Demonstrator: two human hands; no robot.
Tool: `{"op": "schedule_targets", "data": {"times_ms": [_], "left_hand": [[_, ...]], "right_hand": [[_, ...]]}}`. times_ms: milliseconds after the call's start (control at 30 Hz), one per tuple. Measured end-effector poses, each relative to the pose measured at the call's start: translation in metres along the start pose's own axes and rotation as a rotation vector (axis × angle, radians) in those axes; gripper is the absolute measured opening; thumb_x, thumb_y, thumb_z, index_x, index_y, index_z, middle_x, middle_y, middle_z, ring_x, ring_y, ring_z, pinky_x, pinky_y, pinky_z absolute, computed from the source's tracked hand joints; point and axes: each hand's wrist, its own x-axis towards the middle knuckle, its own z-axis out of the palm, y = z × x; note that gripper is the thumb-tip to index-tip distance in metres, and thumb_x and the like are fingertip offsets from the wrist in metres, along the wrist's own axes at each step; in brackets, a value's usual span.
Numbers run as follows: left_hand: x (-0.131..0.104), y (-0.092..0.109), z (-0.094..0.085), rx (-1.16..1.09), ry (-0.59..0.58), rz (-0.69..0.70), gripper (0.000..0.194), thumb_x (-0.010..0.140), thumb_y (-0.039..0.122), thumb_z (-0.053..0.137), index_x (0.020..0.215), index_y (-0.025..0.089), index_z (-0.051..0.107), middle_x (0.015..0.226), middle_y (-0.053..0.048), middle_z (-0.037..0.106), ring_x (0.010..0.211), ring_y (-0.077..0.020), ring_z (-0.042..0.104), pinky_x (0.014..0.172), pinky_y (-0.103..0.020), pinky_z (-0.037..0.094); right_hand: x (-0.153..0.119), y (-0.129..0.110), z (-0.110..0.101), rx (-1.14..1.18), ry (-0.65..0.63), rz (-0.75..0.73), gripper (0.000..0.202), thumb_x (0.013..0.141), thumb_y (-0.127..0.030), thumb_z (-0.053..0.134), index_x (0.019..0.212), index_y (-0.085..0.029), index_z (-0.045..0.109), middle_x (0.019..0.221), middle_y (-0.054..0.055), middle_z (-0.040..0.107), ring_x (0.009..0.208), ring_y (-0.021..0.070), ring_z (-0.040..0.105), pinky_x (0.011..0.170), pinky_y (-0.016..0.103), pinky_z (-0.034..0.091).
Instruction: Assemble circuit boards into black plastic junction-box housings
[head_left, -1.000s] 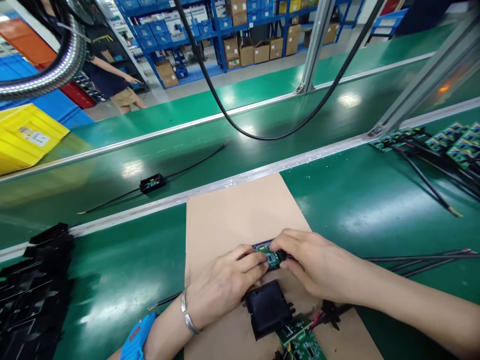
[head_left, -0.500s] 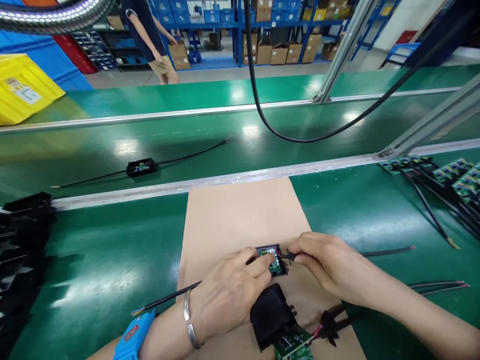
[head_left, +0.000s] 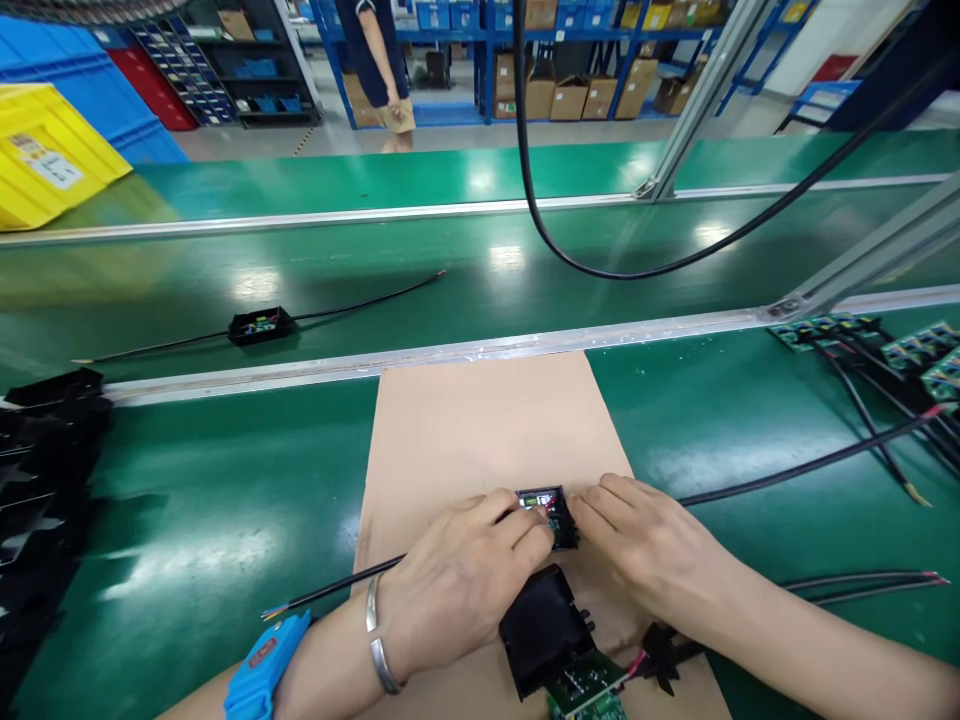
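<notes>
left hand [head_left: 465,580] curled over small black rectangular plastic box [head_left: 568,528], holding it | right hand [head_left: 645,540] bunched just beside, can't tell its grip | green circuit board [head_left: 536,500] looks in, under left fingertips [head_left: 538,543], top's uncovered tho

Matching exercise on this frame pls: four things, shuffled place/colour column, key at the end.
Things:
1. left hand
2. right hand
3. wristband
4. flat sheet

Places and colours:
A. blue
B. at the right edge of the open black case
C. lying beneath that case
D. fingers extending over the case's open top from its left side

Pairs: 1-D, 2-B, 3-A, 4-C
</notes>
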Motion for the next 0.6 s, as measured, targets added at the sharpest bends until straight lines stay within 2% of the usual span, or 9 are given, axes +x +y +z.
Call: {"op": "schedule_targets", "data": {"times_ms": [100, 200, 267, 400, 500, 600], "left_hand": [[0.001, 0.002, -0.001, -0.001, 0.026, 0.009, 0.045, 0.091, 0.013, 0.037, 0.136, 0.009, 0.038, 0.112, -0.009, 0.055, 0.101, -0.0241, 0.045, 0.088, -0.042, 0.049], [0.003, 0.005, -0.002, 0.022, -0.017, -0.015, 0.055, 0.086, 0.013, 0.043, 0.141, 0.011, 0.036, 0.113, -0.01, 0.052, 0.097, -0.0239, 0.045, 0.082, -0.042, 0.05], [0.005, 0.008, -0.003, 0.073, -0.045, -0.043, 0.057, 0.084, 0.013, 0.043, 0.141, 0.011, 0.037, 0.112, -0.01, 0.051, 0.097, -0.0243, 0.045, 0.081, -0.042, 0.05], [0.008, 0.013, -0.005, 0.183, -0.078, -0.032, 0.057, 0.082, 0.01, 0.039, 0.139, 0.004, 0.04, 0.111, -0.01, 0.051, 0.096, -0.0248, 0.044, 0.083, -0.044, 0.048], [0.007, 0.014, -0.004, 0.21, -0.077, -0.025, 0.056, 0.083, 0.01, 0.038, 0.138, 0.003, 0.041, 0.114, -0.011, 0.05, 0.098, -0.0245, 0.043, 0.084, -0.043, 0.048], [0.006, 0.014, -0.001, 0.174, -0.061, -0.053, 0.059, 0.085, 0.011, 0.037, 0.144, 0.008, 0.033, 0.115, -0.01, 0.049, 0.1, -0.0237, 0.043, 0.084, -0.042, 0.048]], "right_hand": [[0.002, -0.001, 0.004, -0.064, -0.037, -0.007, 0.014, 0.077, 0.001, 0.049, 0.079, -0.009, 0.059, 0.078, 0.009, 0.052, 0.071, 0.0215, 0.042, 0.063, 0.036, 0.039], [0.003, 0.002, 0.006, -0.141, -0.038, -0.025, 0.011, 0.075, 0.0, 0.055, 0.08, -0.008, 0.06, 0.079, 0.01, 0.052, 0.072, 0.023, 0.044, 0.063, 0.037, 0.042], [0.001, 0.006, 0.004, -0.088, -0.037, -0.017, 0.012, 0.077, -0.001, 0.055, 0.083, -0.008, 0.061, 0.081, 0.009, 0.053, 0.073, 0.0221, 0.045, 0.064, 0.036, 0.043], [-0.006, 0.016, 0.0, 0.074, 0.002, 0.021, 0.018, 0.089, -0.005, 0.046, 0.097, -0.009, 0.062, 0.089, 0.009, 0.053, 0.081, 0.02, 0.045, 0.073, 0.035, 0.043], [-0.009, 0.019, 0.003, 0.033, 0.043, -0.076, 0.026, 0.094, -0.008, 0.036, 0.098, -0.006, 0.062, 0.088, 0.011, 0.052, 0.081, 0.0208, 0.043, 0.073, 0.036, 0.042], [-0.01, 0.02, 0.009, -0.036, 0.039, -0.147, 0.026, 0.095, -0.011, 0.037, 0.098, -0.004, 0.062, 0.086, 0.011, 0.052, 0.08, 0.021, 0.041, 0.071, 0.037, 0.04]]}}
